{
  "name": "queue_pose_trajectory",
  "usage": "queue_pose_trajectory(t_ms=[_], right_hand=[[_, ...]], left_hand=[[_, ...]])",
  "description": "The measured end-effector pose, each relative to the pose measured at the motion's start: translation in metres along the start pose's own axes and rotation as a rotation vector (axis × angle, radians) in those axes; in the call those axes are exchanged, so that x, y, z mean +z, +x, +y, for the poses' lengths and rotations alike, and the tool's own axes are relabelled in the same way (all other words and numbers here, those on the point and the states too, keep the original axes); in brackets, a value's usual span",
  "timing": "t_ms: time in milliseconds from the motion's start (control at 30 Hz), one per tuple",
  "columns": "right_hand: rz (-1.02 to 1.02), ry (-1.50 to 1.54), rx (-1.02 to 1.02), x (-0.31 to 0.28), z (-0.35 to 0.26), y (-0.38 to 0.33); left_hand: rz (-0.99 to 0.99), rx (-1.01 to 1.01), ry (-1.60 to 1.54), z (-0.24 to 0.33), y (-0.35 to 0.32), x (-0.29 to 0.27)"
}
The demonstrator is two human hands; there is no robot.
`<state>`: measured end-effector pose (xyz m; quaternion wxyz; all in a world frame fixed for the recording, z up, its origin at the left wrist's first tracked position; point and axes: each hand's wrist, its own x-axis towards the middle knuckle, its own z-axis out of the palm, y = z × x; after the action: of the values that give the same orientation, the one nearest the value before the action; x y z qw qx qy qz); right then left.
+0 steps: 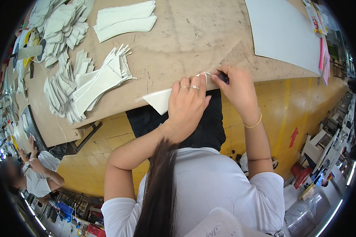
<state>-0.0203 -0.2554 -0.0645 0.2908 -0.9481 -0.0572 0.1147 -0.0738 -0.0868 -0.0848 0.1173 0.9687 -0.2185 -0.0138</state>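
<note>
Left hand: I see my left hand [188,106] pressing a white cut piece [160,100] flat at the table [186,39] edge, fingers spread, clenched on nothing.
Right hand: my right hand [237,89] pinches a small dark tool [222,76], its kind too small to tell, against the piece's far end.
Cut piece: half off the near edge, its point hanging over my dark lap.
Around: fanned stacks of white pieces [87,85] lie to the left, two long strips [124,19] farther back, a white sheet [284,31] to the right.
In the way: my left hand hides the piece's middle.
Beyond: another seated person [31,173] lower left.
</note>
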Motion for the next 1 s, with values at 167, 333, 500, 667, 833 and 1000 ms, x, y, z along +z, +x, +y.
queue_pose_trajectory(t_ms=[167,333,500,667,833,1000], right_hand=[[0.074,-0.012,-0.122,0.016,-0.012,-0.023],[0.163,0.006,-0.217,0.033,-0.007,-0.032],[0.226,-0.047,-0.232,0.039,-0.007,-0.037],[0.245,-0.071,-0.272,0.043,-0.005,-0.045],[0.289,-0.095,-0.289,0.050,-0.005,-0.050],[0.298,-0.104,-0.278,0.051,-0.007,-0.053]], left_hand=[[-0.018,-0.014,0.043,-0.010,-0.005,0.003],[-0.032,0.102,-0.054,-0.032,-0.001,-0.003],[-0.066,0.162,-0.097,-0.041,0.001,-0.004],[-0.107,0.171,-0.119,-0.043,0.004,-0.008],[-0.098,0.186,-0.158,-0.046,0.005,-0.006],[-0.042,0.182,-0.209,-0.047,0.005,-0.004]])
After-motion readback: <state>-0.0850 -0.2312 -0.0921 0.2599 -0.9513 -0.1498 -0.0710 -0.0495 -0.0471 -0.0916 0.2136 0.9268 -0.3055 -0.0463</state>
